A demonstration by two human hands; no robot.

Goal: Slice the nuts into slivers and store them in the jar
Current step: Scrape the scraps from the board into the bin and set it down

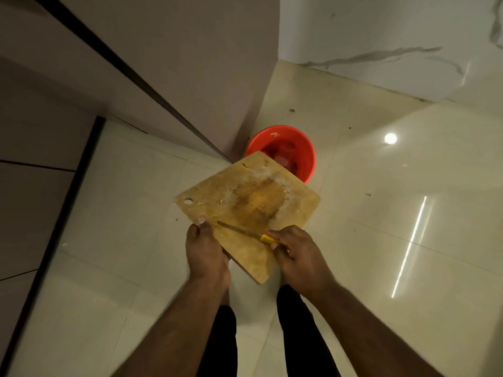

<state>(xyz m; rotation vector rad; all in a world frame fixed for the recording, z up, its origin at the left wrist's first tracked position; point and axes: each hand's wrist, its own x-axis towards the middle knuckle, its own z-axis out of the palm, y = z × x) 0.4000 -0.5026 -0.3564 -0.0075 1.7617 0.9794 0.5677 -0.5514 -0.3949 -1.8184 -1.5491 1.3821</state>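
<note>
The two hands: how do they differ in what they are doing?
The left hand grips the edge of the wooden cutting board, holding it up over the floor; the right hand holds the yellow-handled knife, whose blade lies across that board. Both hands have fingers curled around something.

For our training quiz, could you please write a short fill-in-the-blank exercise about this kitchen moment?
1. The left hand grips the edge of the square wooden ____.
2. The right hand holds a knife whose handle is ____.
3. The round plastic bucket on the floor beyond the held thing is ____.
4. The thin knife blade lies across the wood, pointing toward the ____ hand.

Missing words: cutting board; yellow; red; left
</note>
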